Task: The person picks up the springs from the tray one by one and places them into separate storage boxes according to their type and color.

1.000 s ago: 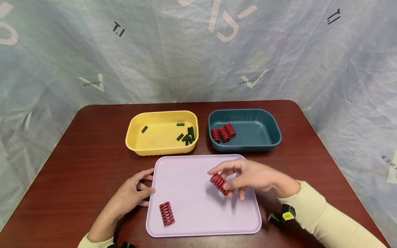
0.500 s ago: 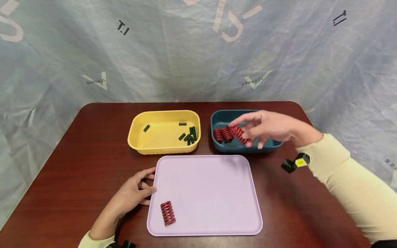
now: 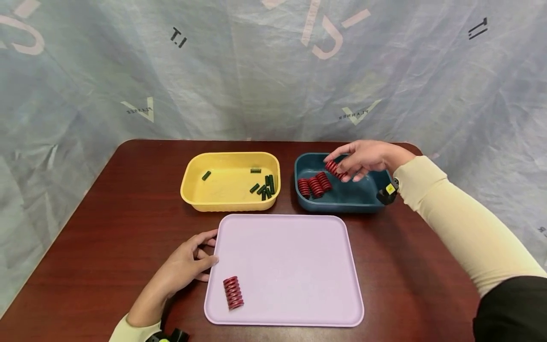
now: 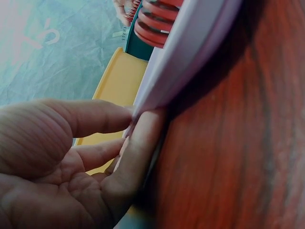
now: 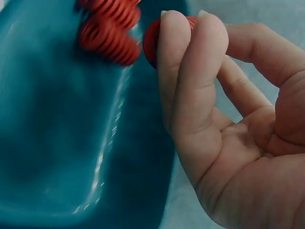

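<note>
Over the teal bin [image 3: 361,194] at the back right, my right hand [image 3: 369,156] pinches a red coil spring [image 3: 334,169] between thumb and fingers; in the right wrist view the fingers hide most of that spring [image 5: 151,44]. Inside the bin, red springs [image 3: 316,186] lie side by side at its left end. My left hand [image 3: 181,267] pinches the left edge of the lilac tray [image 3: 295,270], thumb on the rim and a finger under it in the left wrist view. One red spring [image 3: 233,293] lies on the tray near its front left corner.
A yellow bin [image 3: 226,190] stands left of the teal one, with several small dark green springs [image 3: 267,186] mostly at its right end. Both bins sit behind the tray on a dark red wooden table [image 3: 107,213]. A pale printed sheet [image 3: 256,71] hangs behind.
My right hand has carried the red spring from above the tray back and right, over the teal bin. My left hand stays on the tray edge; the view has shifted slightly.
</note>
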`<control>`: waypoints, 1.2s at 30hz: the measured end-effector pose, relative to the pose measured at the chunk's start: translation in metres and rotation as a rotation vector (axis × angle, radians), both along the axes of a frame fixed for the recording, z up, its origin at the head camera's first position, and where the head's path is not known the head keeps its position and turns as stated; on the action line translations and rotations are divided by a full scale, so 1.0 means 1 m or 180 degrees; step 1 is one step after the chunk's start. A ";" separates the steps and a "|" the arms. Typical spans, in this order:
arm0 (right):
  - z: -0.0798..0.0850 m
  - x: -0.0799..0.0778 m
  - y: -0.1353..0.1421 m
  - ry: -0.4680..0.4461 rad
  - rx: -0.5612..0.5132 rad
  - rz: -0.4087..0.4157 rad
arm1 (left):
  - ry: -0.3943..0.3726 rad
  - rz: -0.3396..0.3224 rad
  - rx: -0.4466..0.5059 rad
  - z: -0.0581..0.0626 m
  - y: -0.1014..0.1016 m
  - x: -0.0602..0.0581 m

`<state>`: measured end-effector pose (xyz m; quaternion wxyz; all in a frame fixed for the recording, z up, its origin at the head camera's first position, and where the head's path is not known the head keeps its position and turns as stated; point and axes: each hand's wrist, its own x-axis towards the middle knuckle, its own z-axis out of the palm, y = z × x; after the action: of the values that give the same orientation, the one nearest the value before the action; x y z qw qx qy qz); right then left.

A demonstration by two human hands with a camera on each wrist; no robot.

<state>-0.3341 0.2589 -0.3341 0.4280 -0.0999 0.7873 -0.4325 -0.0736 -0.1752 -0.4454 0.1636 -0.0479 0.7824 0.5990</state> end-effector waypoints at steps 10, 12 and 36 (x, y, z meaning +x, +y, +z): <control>-0.027 -0.013 0.005 -0.0156 0.0205 -0.0112 | -0.0022 0.0001 0.0002 -0.001 0.001 0.000; -0.031 -0.014 0.005 -0.0189 0.0216 -0.0132 | -0.0013 -0.0010 0.0004 -0.001 0.001 0.001; -0.026 0.000 0.021 0.0011 -0.0132 -0.0385 | 0.0036 -0.0073 -0.0004 -0.003 0.001 0.000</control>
<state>-0.3339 0.2798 -0.3600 0.3976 -0.0617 0.7834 -0.4736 -0.0739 -0.1741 -0.4486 0.1660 -0.0358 0.7842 0.5968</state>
